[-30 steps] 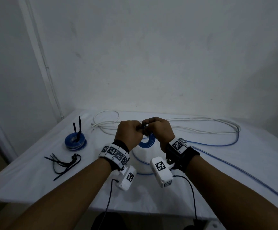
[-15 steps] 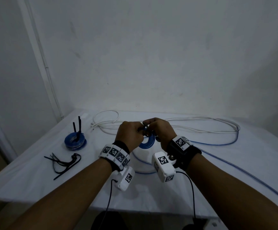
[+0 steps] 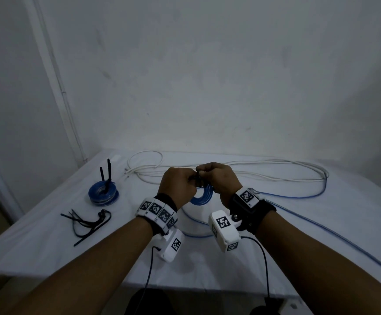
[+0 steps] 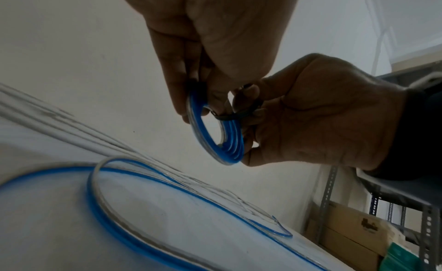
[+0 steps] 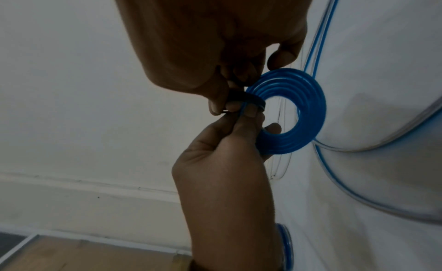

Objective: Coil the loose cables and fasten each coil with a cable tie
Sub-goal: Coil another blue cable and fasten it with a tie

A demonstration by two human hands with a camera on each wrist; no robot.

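Note:
A small blue cable coil (image 3: 202,197) hangs above the table between my two hands. My left hand (image 3: 186,181) pinches its upper rim; the wrist view shows those fingers (image 4: 181,105) lying along the coil (image 4: 216,135). A black cable tie (image 4: 236,115) loops round the coil's strands, and my right hand (image 3: 207,178) pinches that tie (image 5: 241,99) close to the coil (image 5: 307,114). The coil's loose blue tail (image 3: 321,228) runs off across the table to the right.
A blue coil (image 3: 104,194) with black tie tails standing up sits at the left. Spare black cable ties (image 3: 87,221) lie in front of it. Loose white cable (image 3: 241,172) sprawls along the back of the white table (image 3: 48,242). The wall rises just behind.
Both hands keep their hold and stay at the same spot. The right wrist has turned slightly and shifted a little to the right.

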